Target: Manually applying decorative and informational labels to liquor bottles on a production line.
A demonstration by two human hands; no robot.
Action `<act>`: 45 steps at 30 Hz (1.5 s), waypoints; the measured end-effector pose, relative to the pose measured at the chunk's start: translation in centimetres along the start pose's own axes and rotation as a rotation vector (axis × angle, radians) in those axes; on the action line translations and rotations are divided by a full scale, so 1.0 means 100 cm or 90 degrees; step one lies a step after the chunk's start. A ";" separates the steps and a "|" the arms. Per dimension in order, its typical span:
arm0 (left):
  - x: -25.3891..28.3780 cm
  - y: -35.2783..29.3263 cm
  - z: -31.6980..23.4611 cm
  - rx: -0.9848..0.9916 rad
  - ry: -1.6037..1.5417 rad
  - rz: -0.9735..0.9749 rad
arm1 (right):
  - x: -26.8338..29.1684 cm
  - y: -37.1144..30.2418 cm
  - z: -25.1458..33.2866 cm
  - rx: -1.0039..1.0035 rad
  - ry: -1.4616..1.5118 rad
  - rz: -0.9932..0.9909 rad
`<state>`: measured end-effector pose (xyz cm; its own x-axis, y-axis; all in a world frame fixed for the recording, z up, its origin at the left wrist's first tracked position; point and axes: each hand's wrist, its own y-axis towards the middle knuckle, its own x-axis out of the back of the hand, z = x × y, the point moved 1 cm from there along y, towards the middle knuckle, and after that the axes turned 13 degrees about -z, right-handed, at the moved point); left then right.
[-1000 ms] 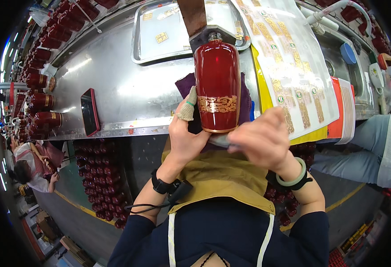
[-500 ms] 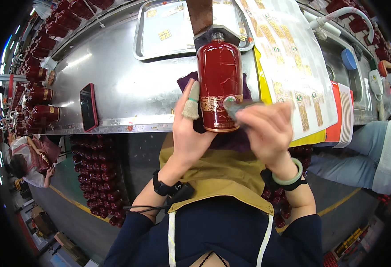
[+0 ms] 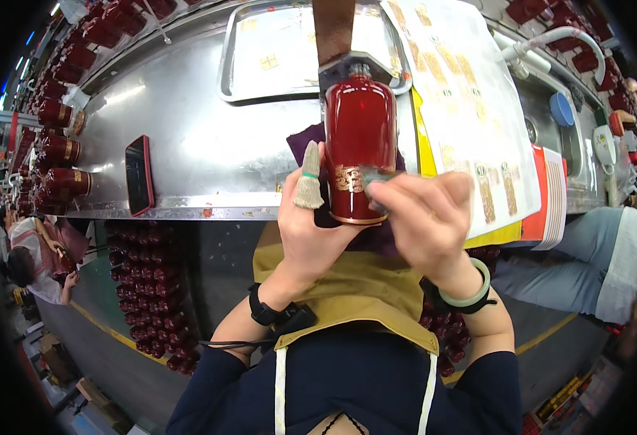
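A dark red glossy bottle (image 3: 362,123) lies in front of me, its neck pointing away, against a dark metal holder (image 3: 331,71). Around its lower part runs an ornate gold label band (image 3: 349,178). My left hand (image 3: 310,232) holds the bottle's lower left side and base; a cloth finger cover (image 3: 308,185) with a green band sits on one finger. My right hand (image 3: 427,217) pinches a small dark tool (image 3: 378,176), blurred, against the gold band. That hand hides the band's right part. A purple cloth (image 3: 305,139) lies under the bottle.
A metal tray (image 3: 231,80) with gold label pieces stands behind the bottle. White sheets of gold labels (image 3: 471,109) lie at right, over yellow and red sheets. A phone (image 3: 139,175) rests at left, near red bottles (image 3: 64,183). A blue cup (image 3: 561,109) is by the sink.
The bottle has shifted slightly nearer and appears turned; its round green-and-white emblem no longer shows. My right hand has moved a little left and down along the band.
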<state>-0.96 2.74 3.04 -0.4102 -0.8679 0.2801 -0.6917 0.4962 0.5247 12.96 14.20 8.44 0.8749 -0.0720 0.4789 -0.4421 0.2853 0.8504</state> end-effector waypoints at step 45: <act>0.015 0.012 0.022 0.001 -0.081 0.122 | -0.230 0.110 -0.260 -0.155 -0.071 0.382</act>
<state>-3.72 2.11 2.30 -0.6058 -0.7481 0.2709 -0.5946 0.6519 0.4707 -6.93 43.89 1.11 0.4592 0.0714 0.8855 -0.7780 0.5135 0.3620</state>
